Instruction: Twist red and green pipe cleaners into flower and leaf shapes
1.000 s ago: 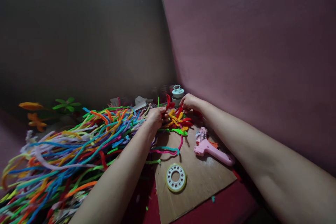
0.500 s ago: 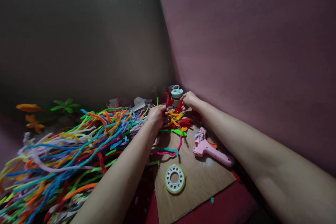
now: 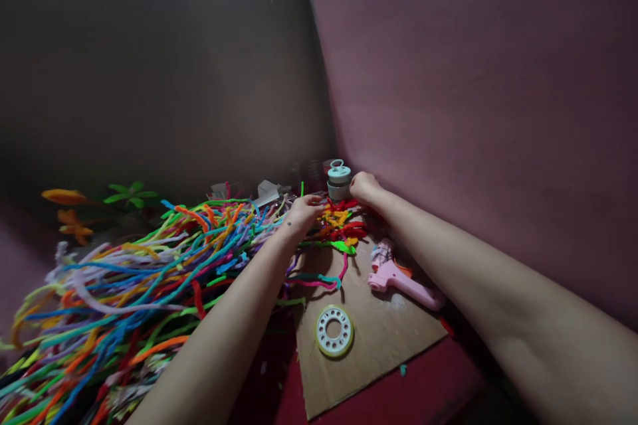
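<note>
At the far end of the board, my left hand (image 3: pixel 305 212) reaches over a heap of red and yellow pipe cleaner pieces (image 3: pixel 337 218). Its fingers are stretched out and apart, and I see nothing held in them. My right hand (image 3: pixel 365 187) is at the right of the heap, beside a small jar with a pale mint lid (image 3: pixel 339 174). Those fingers are curled in; what they hold, if anything, is hidden. A green leaf-like piece (image 3: pixel 343 248) and a pink and teal pipe cleaner (image 3: pixel 323 281) lie just nearer to me.
A large pile of coloured pipe cleaners (image 3: pixel 134 292) spreads over the left side. On the wooden board (image 3: pixel 379 358) lie a tape roll (image 3: pixel 334 331) and a pink glue gun (image 3: pixel 406 284). Orange (image 3: pixel 74 226) and green (image 3: pixel 130 195) pipe-cleaner shapes stand at the back left. Walls meet behind.
Both hands held red pipe cleaner pieces up between them; these no longer show raised. My left hand has lowered with its fingers extended, and the right has curled beside the jar.
</note>
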